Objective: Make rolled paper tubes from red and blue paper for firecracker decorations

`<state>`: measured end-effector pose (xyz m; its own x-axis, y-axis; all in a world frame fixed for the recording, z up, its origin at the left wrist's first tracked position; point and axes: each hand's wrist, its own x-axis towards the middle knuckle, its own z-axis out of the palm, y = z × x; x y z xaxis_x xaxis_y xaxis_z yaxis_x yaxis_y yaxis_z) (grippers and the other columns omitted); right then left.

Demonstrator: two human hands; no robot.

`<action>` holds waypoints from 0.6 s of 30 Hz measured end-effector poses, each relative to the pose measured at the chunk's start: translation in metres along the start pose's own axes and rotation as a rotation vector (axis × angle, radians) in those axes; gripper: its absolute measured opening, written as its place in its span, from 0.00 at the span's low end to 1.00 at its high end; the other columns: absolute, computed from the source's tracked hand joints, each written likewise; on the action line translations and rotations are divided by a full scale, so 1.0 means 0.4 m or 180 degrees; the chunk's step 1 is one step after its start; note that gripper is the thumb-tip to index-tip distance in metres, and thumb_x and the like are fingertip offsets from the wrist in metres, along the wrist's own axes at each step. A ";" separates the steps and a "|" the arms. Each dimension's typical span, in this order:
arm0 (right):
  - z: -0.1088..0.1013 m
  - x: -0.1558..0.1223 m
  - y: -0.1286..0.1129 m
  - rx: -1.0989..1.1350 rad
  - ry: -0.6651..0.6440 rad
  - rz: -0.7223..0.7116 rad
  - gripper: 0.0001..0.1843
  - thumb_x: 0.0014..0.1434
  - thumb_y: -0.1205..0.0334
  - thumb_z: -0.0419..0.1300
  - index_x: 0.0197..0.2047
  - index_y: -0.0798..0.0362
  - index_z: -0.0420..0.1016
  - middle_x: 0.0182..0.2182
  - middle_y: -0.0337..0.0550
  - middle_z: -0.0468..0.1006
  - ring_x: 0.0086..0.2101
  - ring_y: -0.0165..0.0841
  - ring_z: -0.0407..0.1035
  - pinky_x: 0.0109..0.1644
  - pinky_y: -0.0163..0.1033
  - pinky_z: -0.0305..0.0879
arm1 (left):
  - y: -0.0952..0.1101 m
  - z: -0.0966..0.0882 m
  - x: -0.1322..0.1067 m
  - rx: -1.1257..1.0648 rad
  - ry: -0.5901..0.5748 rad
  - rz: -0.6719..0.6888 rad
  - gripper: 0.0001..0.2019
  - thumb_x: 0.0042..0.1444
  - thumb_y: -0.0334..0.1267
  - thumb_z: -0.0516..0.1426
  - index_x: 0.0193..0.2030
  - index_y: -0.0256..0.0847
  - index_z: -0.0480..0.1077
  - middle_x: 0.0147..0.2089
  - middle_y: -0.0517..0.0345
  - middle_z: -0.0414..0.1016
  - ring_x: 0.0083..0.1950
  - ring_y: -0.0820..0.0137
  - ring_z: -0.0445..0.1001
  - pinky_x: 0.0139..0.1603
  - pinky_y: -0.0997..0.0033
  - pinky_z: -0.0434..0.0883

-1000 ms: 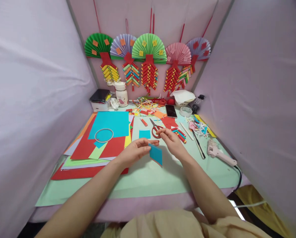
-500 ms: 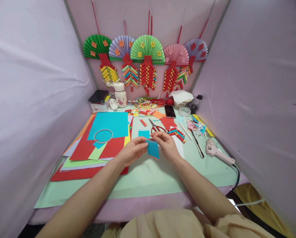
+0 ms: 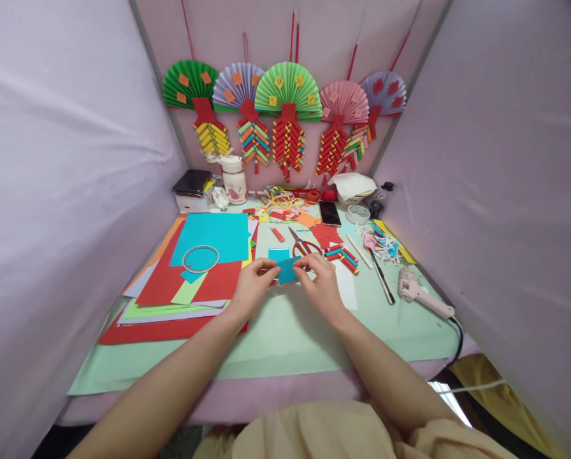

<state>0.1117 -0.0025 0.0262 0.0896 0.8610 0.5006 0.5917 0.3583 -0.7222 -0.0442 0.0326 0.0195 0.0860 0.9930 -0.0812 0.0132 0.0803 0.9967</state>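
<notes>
A small blue piece of paper is stretched between my two hands above the near middle of the table. My left hand pinches its left edge, and my right hand pinches the right edge with thumb and fingers. An orange-red strip shows along its lower edge. Just behind it lies another blue paper piece on the table. Red-handled scissors rest beyond my right hand, close to a group of red and blue paper rolls. A single red roll lies farther back.
Coloured paper sheets are stacked at left with a ring on top. At right lie a pen-like tool and a glue gun with its cord. A phone, tape roll and bottle stand behind; paper fans hang above.
The blue paper piece has turned from hanging down to a flatter, sideways position and risen slightly in view. Both hands now grip its opposite sides. The view has shifted slightly.
</notes>
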 end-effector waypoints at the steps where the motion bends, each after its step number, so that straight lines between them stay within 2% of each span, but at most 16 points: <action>1: 0.004 -0.003 -0.004 -0.0199 0.0026 -0.0032 0.04 0.59 0.63 0.58 0.32 0.49 0.73 0.34 0.38 0.75 0.39 0.34 0.67 0.48 0.43 0.54 | 0.002 0.004 -0.004 0.0020 0.0001 0.0004 0.14 0.42 0.45 0.64 0.33 0.38 0.71 0.31 0.59 0.74 0.32 0.70 0.74 0.36 0.70 0.72; 3: 0.011 -0.007 -0.007 -0.0528 0.0091 -0.0082 0.04 0.59 0.63 0.58 0.33 0.48 0.74 0.35 0.38 0.76 0.42 0.36 0.66 0.48 0.44 0.50 | 0.003 0.010 -0.009 0.0121 -0.0001 0.0032 0.13 0.42 0.44 0.63 0.33 0.38 0.72 0.30 0.59 0.74 0.31 0.70 0.74 0.36 0.69 0.72; 7: 0.020 -0.011 -0.010 -0.0856 0.0096 -0.0124 0.05 0.60 0.62 0.58 0.32 0.48 0.75 0.34 0.38 0.77 0.41 0.36 0.65 0.46 0.44 0.47 | -0.004 0.012 -0.011 0.0473 -0.0013 0.0272 0.10 0.45 0.41 0.61 0.34 0.38 0.73 0.32 0.56 0.77 0.34 0.67 0.76 0.38 0.68 0.72; 11: 0.025 -0.013 -0.011 -0.0844 0.0065 -0.0111 0.06 0.61 0.61 0.58 0.32 0.49 0.74 0.32 0.37 0.78 0.39 0.35 0.65 0.45 0.44 0.46 | -0.011 0.009 -0.009 0.0767 0.0029 0.0502 0.09 0.47 0.40 0.59 0.34 0.39 0.74 0.33 0.55 0.78 0.37 0.65 0.77 0.40 0.67 0.72; 18: 0.029 -0.015 -0.007 -0.0864 0.0103 -0.0067 0.11 0.61 0.58 0.57 0.28 0.50 0.72 0.30 0.37 0.78 0.38 0.35 0.66 0.45 0.44 0.46 | -0.016 0.007 -0.007 0.0870 0.0048 0.0621 0.09 0.47 0.39 0.59 0.35 0.39 0.74 0.35 0.54 0.79 0.38 0.65 0.77 0.42 0.66 0.72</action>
<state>0.1002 -0.0046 0.0199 0.0980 0.8408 0.5324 0.7864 0.2624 -0.5592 -0.0416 0.0290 0.0135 0.0984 0.9887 0.1131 0.2648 -0.1355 0.9547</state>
